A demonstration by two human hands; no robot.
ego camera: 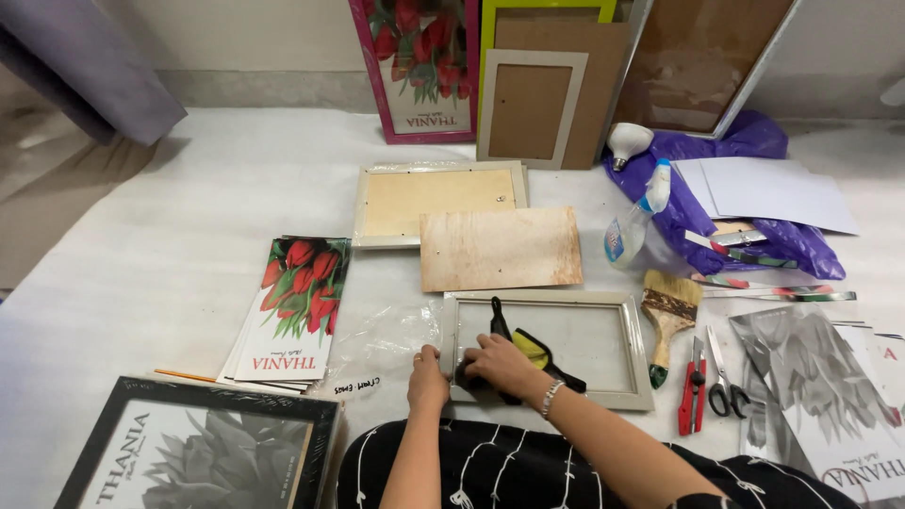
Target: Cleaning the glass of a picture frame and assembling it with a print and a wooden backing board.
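A pale grey picture frame (630, 332) lies flat in front of me with its glass facing up. My left hand (426, 377) grips the frame's near left corner. My right hand (498, 363) presses down on a black and yellow tool (530, 347) that rests on the glass near that same corner; the tool's black handle sticks out toward the far side. A stained brown backing board (500, 248) lies just beyond the frame. A crumpled clear plastic sheet (382, 344) sits to the left of the frame.
A stack of red tulip prints (297, 306) lies left; a black-framed grey print (189, 452) sits near left. A paintbrush (667, 316), red cutter (693, 386), scissors (724, 382), spray bottle (633, 221), purple bag (735, 203) and grey prints (820, 396) are right. Frames (533, 108) lean on the wall.
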